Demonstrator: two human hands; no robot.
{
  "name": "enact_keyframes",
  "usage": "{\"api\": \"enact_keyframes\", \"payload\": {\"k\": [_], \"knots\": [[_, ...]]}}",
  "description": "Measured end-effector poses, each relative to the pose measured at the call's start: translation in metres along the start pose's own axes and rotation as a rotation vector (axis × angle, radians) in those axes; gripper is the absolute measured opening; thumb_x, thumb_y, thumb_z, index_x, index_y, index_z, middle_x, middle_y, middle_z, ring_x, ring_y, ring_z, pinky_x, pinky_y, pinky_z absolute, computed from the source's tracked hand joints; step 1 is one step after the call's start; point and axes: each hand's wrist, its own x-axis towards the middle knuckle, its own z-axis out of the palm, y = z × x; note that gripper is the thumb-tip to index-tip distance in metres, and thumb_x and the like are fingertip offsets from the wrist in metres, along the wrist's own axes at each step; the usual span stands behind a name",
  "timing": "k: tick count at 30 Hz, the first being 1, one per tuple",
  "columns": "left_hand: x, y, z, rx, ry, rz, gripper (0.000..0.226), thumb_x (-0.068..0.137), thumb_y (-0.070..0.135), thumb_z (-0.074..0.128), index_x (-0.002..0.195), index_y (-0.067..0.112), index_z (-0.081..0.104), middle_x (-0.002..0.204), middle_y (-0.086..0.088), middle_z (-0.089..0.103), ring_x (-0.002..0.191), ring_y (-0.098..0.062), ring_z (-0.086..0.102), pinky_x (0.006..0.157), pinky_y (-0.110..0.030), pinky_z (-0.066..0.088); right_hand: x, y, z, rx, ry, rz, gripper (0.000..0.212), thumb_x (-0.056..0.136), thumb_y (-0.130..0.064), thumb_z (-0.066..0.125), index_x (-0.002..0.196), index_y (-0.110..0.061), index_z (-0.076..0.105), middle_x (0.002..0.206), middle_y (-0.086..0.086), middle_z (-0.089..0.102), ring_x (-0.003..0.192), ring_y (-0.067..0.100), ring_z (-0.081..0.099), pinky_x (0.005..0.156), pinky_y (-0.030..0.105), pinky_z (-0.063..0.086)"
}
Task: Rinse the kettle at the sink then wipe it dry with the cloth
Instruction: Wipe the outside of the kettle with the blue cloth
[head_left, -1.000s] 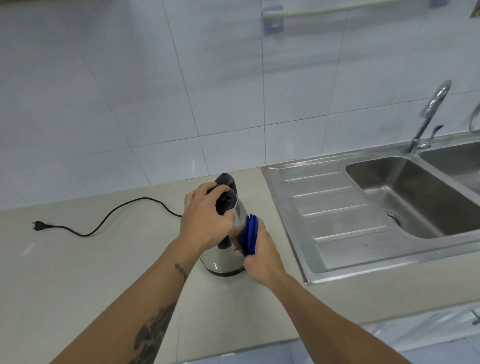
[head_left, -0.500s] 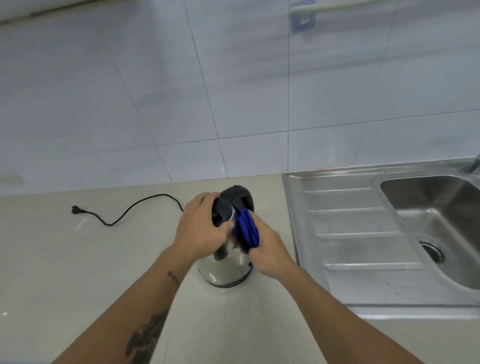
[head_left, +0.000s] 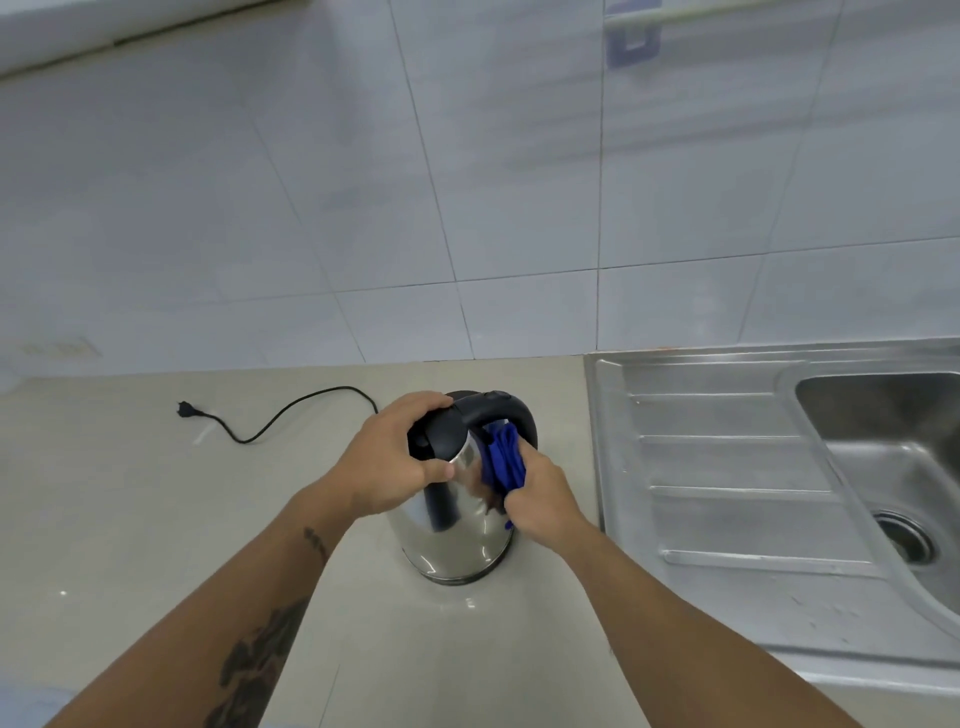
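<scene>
A shiny steel kettle (head_left: 449, 540) with a black lid and handle stands upright on the beige counter, just left of the sink unit. My left hand (head_left: 397, 460) grips the black lid from above and holds the kettle steady. My right hand (head_left: 540, 496) is closed on a bunched blue cloth (head_left: 503, 460) and presses it against the kettle's upper right side, under the handle. The sink (head_left: 883, 447) lies at the right edge of the view, with its drain showing.
A black power cord with plug (head_left: 270, 415) lies on the beige counter (head_left: 156, 519) behind and left of the kettle. The steel drainboard (head_left: 727, 467) with ridges sits to the right. White tiled wall (head_left: 467, 182) rises behind.
The view has shifted left and closer, so the tap has left the frame. My right hand with the cloth has moved up the kettle's side toward the handle. My left hand stays on the lid.
</scene>
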Motion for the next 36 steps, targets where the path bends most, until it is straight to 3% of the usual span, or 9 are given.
{"api": "enact_keyframes", "payload": {"k": [5,11,15,18,21,25,28,31,36], "knots": [[0.001,-0.001,0.005,0.01,0.048,0.003,0.074,0.06,0.02,0.078,0.129,0.034,0.057,0.125,0.022,0.054,0.12,-0.013,0.052,0.104,-0.032,0.043,-0.008,0.0,0.01,0.047,0.091,-0.1,0.08,0.07,0.01,0.051,0.138,-0.033,0.055,0.111,-0.005,0.066,0.098,0.021,0.066,0.081,0.042,0.062],[-0.002,0.0,0.011,0.037,0.093,0.01,0.071,0.07,0.007,0.081,0.132,0.031,0.056,0.124,0.024,0.051,0.122,-0.011,0.049,0.104,-0.031,0.041,-0.022,0.009,0.02,0.059,0.089,-0.153,0.077,0.066,-0.005,0.052,0.14,-0.024,0.052,0.125,-0.002,0.066,0.111,0.017,0.066,0.098,0.04,0.057],[-0.004,0.004,0.017,0.029,0.131,0.0,0.068,0.071,0.009,0.081,0.131,0.03,0.056,0.117,0.027,0.052,0.115,-0.008,0.051,0.096,-0.025,0.041,-0.034,0.011,0.027,-0.08,0.127,-0.186,0.099,0.079,0.011,0.055,0.164,-0.024,0.019,0.167,-0.004,0.024,0.154,0.013,0.024,0.124,0.024,0.026],[-0.006,0.009,0.026,0.023,0.186,-0.013,0.064,0.07,0.012,0.081,0.125,0.033,0.057,0.109,0.033,0.053,0.108,-0.008,0.054,0.09,-0.022,0.042,-0.041,0.029,0.032,-0.109,0.134,-0.161,0.107,0.077,0.017,0.054,0.165,-0.025,0.011,0.169,-0.007,0.016,0.156,0.009,0.015,0.12,0.014,0.019],[-0.009,0.014,0.036,0.03,0.238,-0.035,0.06,0.07,0.019,0.08,0.124,0.034,0.057,0.109,0.027,0.055,0.107,-0.008,0.055,0.084,-0.019,0.041,-0.041,0.043,0.028,-0.089,0.137,-0.135,0.105,0.072,0.011,0.057,0.163,-0.023,0.017,0.16,-0.004,0.033,0.148,0.018,0.034,0.121,0.031,0.035],[-0.01,0.023,0.055,0.106,0.312,-0.117,0.068,0.072,0.043,0.072,0.136,0.036,0.049,0.135,0.02,0.05,0.129,-0.014,0.046,0.102,-0.038,0.045,-0.046,0.037,0.022,-0.095,0.182,-0.16,0.105,0.071,0.014,0.055,0.162,-0.025,0.02,0.152,-0.004,0.037,0.139,0.016,0.042,0.114,0.032,0.043],[-0.014,0.043,0.069,0.187,0.333,-0.186,0.069,0.083,0.05,0.064,0.146,0.035,0.041,0.152,0.013,0.038,0.142,-0.016,0.03,0.108,-0.039,0.038,-0.05,0.032,0.014,-0.111,0.214,-0.204,0.101,0.076,0.016,0.056,0.162,-0.024,0.021,0.158,-0.005,0.033,0.143,0.008,0.034,0.118,0.022,0.034],[-0.019,0.062,0.078,0.27,0.247,-0.201,0.064,0.091,0.054,0.051,0.15,0.038,0.033,0.162,0.002,0.024,0.148,-0.024,0.018,0.113,-0.044,0.031,-0.052,0.037,-0.001,-0.084,0.241,-0.208,0.095,0.075,0.011,0.061,0.157,-0.026,0.031,0.146,-0.009,0.044,0.131,0.008,0.047,0.112,0.027,0.044],[-0.022,0.047,0.041,0.361,-0.054,0.012,0.058,0.092,0.031,0.034,0.146,0.051,0.033,0.156,0.005,0.032,0.136,-0.029,0.032,0.111,-0.041,0.034,-0.064,0.041,-0.012,-0.049,0.271,-0.101,0.076,0.071,0.005,0.062,0.135,-0.034,0.048,0.123,-0.008,0.055,0.109,0.016,0.059,0.096,0.032,0.054]]}}
